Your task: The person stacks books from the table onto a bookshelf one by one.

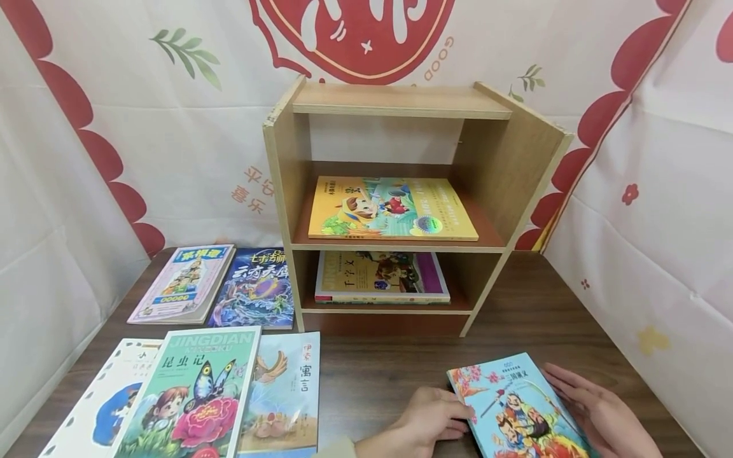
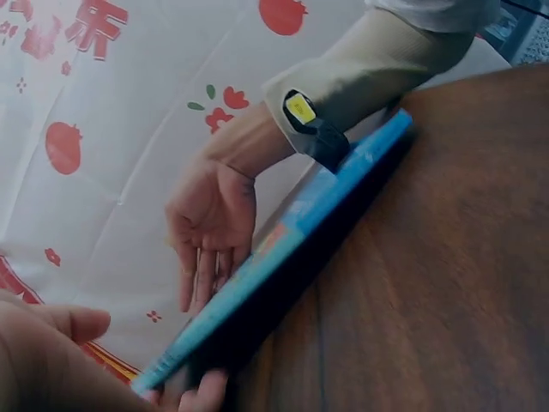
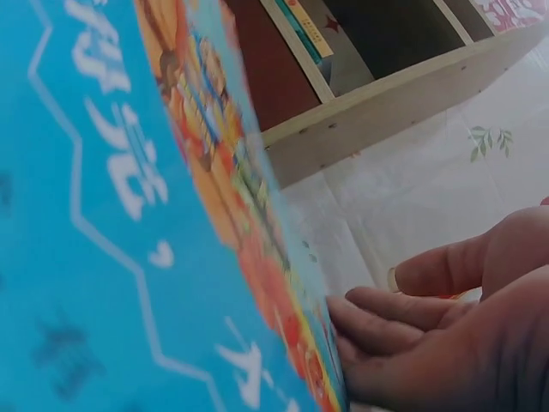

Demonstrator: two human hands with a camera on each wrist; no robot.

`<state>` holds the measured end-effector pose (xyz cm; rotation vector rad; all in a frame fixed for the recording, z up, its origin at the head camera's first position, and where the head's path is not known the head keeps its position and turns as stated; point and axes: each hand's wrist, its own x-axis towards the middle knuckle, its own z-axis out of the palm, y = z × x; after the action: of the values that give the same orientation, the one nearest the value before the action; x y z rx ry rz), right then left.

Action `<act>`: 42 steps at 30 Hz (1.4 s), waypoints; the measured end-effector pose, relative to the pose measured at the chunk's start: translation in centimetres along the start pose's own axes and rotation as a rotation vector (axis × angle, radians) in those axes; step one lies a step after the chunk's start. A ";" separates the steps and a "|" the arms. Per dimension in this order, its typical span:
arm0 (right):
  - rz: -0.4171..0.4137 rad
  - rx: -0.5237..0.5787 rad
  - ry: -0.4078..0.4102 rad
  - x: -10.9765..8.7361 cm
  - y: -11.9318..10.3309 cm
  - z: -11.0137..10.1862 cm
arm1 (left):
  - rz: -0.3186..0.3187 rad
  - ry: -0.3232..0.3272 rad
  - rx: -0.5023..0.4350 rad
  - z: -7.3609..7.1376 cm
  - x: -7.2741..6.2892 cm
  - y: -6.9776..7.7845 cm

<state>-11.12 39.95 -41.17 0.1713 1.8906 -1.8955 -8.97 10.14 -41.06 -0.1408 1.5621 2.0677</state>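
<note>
A blue picture book [image 1: 518,407] with cartoon warriors on its cover is at the front right of the table. My left hand [image 1: 429,416] grips its left edge, with fingertips under the book and the thumb on the upper side in the left wrist view. On the far side, my right hand [image 1: 601,413] lies along the right edge with its fingers extended. The left wrist view shows the book tilted, with a dark gap beneath it. Up close in the right wrist view, the right fingers [image 3: 386,322] meet the book's edge.
A wooden shelf unit [image 1: 487,87] stands at the back, with a yellow book [image 1: 395,210] on its upper shelf and books [image 1: 383,280] on the lower. Several books, including a green insect book [image 1: 195,394], lie at left on the dark wooden table [image 1: 372,362].
</note>
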 end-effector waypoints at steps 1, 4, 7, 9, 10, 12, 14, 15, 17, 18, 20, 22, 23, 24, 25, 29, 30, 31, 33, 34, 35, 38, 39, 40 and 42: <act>-0.016 0.056 -0.061 0.1 0.0 -0.1 | 0.000 -0.010 -0.018 0.1 0.2 -0.1; -0.024 0.186 -0.205 0.5 0.1 -0.3 | 0.007 -0.032 -0.046 0.2 0.8 -0.7; -0.030 0.177 -0.219 0.7 0.2 -0.3 | 0.032 -0.026 -0.034 0.1 1.4 -1.2; -0.018 0.169 -0.189 0.7 0.1 -0.3 | 0.037 -0.008 -0.013 -0.1 1.8 -1.5; -0.020 0.158 -0.185 0.7 0.1 -0.2 | 0.036 0.004 -0.007 -0.2 1.9 -1.5; -0.025 0.137 -0.182 0.8 0.0 0.0 | 0.039 0.028 0.004 -0.5 2.2 -1.7; -0.036 0.102 -0.178 0.8 0.0 0.2 | 0.054 0.047 -0.003 -0.7 2.2 -1.8; -0.036 0.083 -0.172 0.8 0.0 0.4 | 0.068 0.051 -0.012 -0.9 2.2 -1.9; -0.032 0.025 -0.156 0.8 -0.1 0.6 | 0.103 0.054 -0.036 -1.0 2.1 -1.9; -0.024 0.002 -0.151 0.8 -0.2 0.6 | 0.118 0.051 -0.051 -1.1 2.1 -1.9; 0.006 -0.032 -0.151 0.7 -0.4 0.5 | 0.144 0.036 -0.078 -1.3 2.0 -1.8; 0.009 -0.084 -0.165 0.6 -0.6 0.4 | 0.159 0.014 -0.099 -1.5 1.8 -1.7; 0.017 -0.110 -0.161 0.5 -0.6 0.3 | 0.164 -0.003 -0.111 -1.6 1.8 -1.5; 0.029 -0.133 -0.155 0.4 -0.7 0.3 | 0.170 -0.021 -0.125 -1.7 1.6 -1.4; 0.040 -0.155 -0.145 0.3 -0.7 0.3 | 0.172 -0.035 -0.131 -1.9 1.5 -1.3; 0.103 -0.195 -0.103 -0.1 -0.8 0.7 | 0.179 -0.057 -0.130 -2.4 0.9 -0.6; 0.111 -0.187 -0.106 -0.1 -0.8 0.9 | 0.174 -0.046 -0.123 -2.4 0.7 -0.5; 0.115 -0.179 -0.107 -0.1 -0.7 1.1 | 0.166 -0.033 -0.113 -2.4 0.6 -0.4; 0.116 -0.183 -0.095 0.0 -0.7 1.6 | 0.144 -0.013 -0.099 -2.5 0.4 -0.2; 0.111 -0.191 -0.090 0.0 -0.8 1.8 | 0.133 -0.014 -0.095 -2.7 0.3 -0.1; 0.101 -0.217 -0.082 0.1 -0.8 2.1 | 0.125 -0.021 -0.088 -2.9 0.3 -0.1; 0.084 -0.296 -0.042 0.3 -1.0 2.9 | 0.120 -0.056 -0.020 -3.7 0.5 0.1; 0.081 -0.302 -0.043 0.4 -1.1 3.2 | 0.126 -0.076 0.011 -4.0 0.6 0.2; 0.074 -0.318 -0.040 0.5 -1.2 3.5 | 0.131 -0.099 0.045 -4.3 0.7 0.4; 0.062 -0.319 -0.044 0.8 -1.3 4.0 | 0.144 -0.148 0.097 -4.7 0.8 0.6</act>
<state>-11.43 35.87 -40.05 0.0839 2.0995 -1.5201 -10.98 5.96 -42.39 0.1621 1.6184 2.0533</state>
